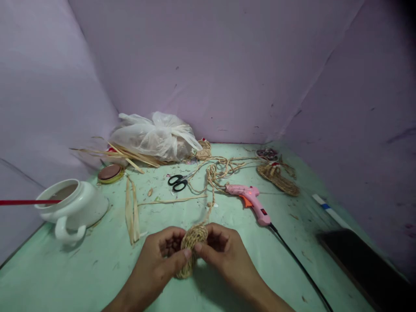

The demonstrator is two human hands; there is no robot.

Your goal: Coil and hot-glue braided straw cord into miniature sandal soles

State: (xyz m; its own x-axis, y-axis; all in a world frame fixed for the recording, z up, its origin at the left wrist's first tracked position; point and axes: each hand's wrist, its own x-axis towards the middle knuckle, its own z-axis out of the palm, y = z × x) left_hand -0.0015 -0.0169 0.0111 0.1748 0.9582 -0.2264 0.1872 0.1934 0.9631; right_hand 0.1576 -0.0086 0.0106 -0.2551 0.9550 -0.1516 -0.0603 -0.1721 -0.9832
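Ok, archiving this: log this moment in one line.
left hand: holds tan oblong braided piece | right hand: holds same piece | nearby: pink glue gun, black-handled scissors

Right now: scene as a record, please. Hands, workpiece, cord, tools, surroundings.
left_hand: left hand pinching the workpiece's left side
right_hand: right hand pinching its right side
workpiece: coiled braided piece, elongated
cord: braided cord, leading from the piece to a loose tangle
tools: pink glue gun, red light showing; black-handled scissors, left of the gun
back: white plastic bag
left_side: white pot
surface: green tabletop
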